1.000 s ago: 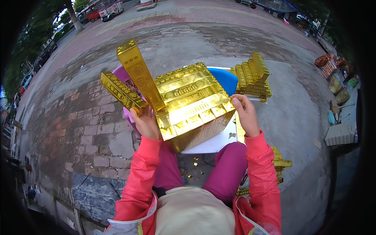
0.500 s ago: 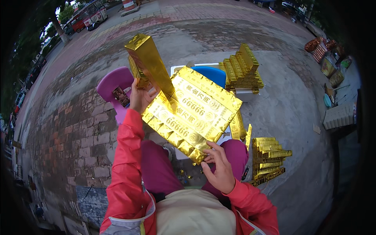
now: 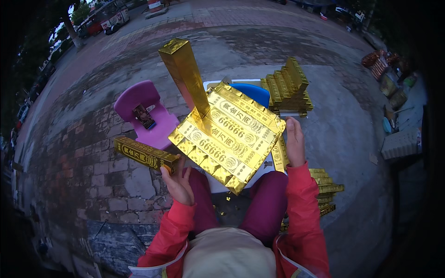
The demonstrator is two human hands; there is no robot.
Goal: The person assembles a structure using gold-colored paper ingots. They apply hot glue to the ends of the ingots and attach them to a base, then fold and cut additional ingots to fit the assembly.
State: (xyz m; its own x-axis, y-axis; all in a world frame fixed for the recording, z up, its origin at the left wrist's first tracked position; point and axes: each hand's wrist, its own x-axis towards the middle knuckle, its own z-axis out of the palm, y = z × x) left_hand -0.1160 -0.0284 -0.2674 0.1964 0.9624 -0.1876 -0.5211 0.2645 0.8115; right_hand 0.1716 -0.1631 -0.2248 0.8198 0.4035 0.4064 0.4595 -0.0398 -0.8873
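Observation:
My left hand [image 3: 180, 185] grips one end of a long gold paper box [image 3: 141, 153], held out to the left, clear of the rest. In front of me lies a wide, flat gold piece [image 3: 245, 143] that looks like several printed bars joined side by side, with folded ends along its edges. At its left part a tall gold box [image 3: 184, 74] stands upright, leaning slightly. My right hand [image 3: 295, 141] has its fingers stretched out along the flat piece's right corner, the fingertips touching or close to it.
A pink plastic chair [image 3: 153, 134] with a phone [image 3: 144, 116] on it stands at the left. Beyond the flat piece are a blue seat [image 3: 254, 92] and stacked gold bars [image 3: 285, 92]. More gold bars [image 3: 327, 185] lie by my right knee. Bags [image 3: 382, 69] sit far right.
My left hand has come down and left, bringing a gold box away from beside the upright one. My right hand has moved from the flat piece's near corner to its right corner.

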